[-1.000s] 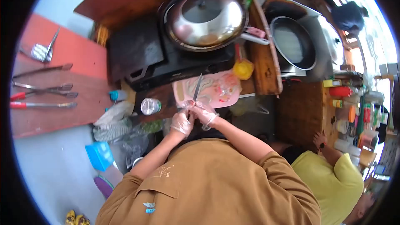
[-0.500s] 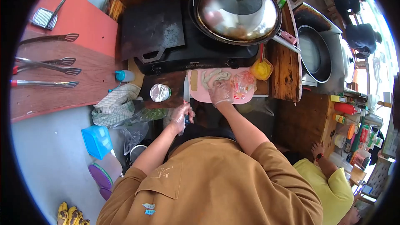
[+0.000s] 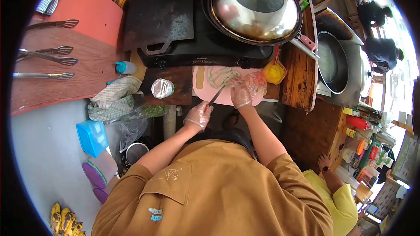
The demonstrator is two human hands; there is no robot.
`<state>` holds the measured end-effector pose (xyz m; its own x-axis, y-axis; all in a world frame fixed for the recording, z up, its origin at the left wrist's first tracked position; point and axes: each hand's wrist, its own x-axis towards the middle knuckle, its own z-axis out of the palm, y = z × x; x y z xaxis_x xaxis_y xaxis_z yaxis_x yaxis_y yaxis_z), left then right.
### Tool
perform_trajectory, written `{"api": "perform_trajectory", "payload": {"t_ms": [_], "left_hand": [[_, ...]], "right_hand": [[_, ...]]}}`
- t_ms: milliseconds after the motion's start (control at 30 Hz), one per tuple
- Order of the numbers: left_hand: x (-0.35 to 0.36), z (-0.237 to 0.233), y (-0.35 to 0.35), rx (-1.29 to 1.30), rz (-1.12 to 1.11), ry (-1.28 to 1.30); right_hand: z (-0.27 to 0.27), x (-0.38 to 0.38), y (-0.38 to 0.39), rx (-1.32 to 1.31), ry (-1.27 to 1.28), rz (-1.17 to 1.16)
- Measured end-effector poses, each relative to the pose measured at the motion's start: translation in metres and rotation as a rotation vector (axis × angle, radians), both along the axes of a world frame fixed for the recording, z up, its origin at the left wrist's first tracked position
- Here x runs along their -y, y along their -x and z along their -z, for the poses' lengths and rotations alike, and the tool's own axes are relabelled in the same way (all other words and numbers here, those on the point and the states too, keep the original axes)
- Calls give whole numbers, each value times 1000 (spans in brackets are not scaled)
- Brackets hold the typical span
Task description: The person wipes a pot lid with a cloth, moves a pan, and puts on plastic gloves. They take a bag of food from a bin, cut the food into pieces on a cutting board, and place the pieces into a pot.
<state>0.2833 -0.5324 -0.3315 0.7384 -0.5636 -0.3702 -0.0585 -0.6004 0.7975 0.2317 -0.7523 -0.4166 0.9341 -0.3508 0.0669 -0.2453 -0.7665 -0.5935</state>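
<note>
Wooden counter [image 3: 302,76]: stove [image 3: 205,51], pink board [image 3: 227,99]
</note>
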Motion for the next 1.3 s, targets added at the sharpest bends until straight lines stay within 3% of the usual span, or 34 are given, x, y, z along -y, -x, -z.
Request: {"api": "perform_trajectory", "payload": {"t_ms": [67, 133, 233, 367, 433, 533, 767, 967, 1300], "left_hand": [[12, 2, -1, 108, 85, -118], [23, 14, -2, 140, 117, -174], [33, 22, -2, 218, 132, -220], [33, 5, 3, 316, 114, -229], [33, -4, 1, 334, 197, -286], [29, 3, 5, 399, 332, -314], [38, 1, -1, 381, 520, -439], [39, 8, 2, 444, 551, -526], [45, 44, -12, 483, 541, -418]], "right_hand": [[-2, 3, -3, -14, -5, 24], [2, 9, -3, -108, 183, -23], [-2, 11, 2, -310, 92, 69], [-13, 4, -3, -262, 79, -1], [-24, -3, -11, -514, 60, -129], [-33, -6, -8, -349, -165, -58], [-34, 4, -4, -407, -240, 86], [-29, -1, -9, -451, -260, 172], [-22, -4, -7, -372, -256, 182]]}}
